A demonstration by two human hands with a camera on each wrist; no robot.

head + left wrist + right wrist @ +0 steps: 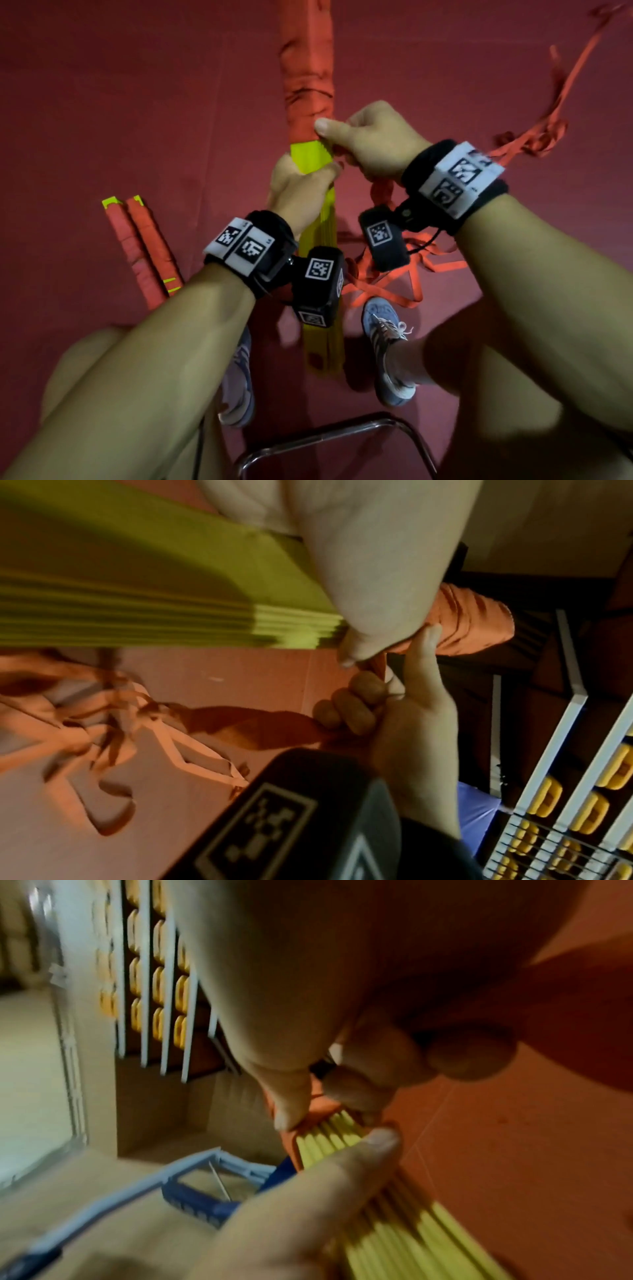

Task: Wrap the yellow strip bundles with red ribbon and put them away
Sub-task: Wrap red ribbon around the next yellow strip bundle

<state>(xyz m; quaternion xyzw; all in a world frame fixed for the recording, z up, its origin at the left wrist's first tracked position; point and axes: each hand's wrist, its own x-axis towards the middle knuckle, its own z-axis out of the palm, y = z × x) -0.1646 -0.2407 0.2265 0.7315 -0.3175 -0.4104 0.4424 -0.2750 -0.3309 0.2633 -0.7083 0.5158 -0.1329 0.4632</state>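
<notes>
A long yellow strip bundle (312,158) runs away from me down the middle, its far part wound in red ribbon (308,68). My left hand (301,185) grips the bare yellow part just below the wrap edge, thumb over its side. My right hand (363,137) pinches the ribbon against the bundle at the wrap edge, fingers curled. In the left wrist view the right hand (394,710) holds the ribbon beside the yellow bundle (137,574). In the right wrist view the yellow strips (394,1218) fan out under both thumbs. Loose ribbon (534,137) trails right.
Two ribbon-wrapped bundles (144,246) lie on the red floor at left. Tangled ribbon (404,281) lies by my shoes (387,346). A metal chair frame (342,431) is under me. A blue crate (205,1191) and a rack of yellow items (157,974) stand beyond.
</notes>
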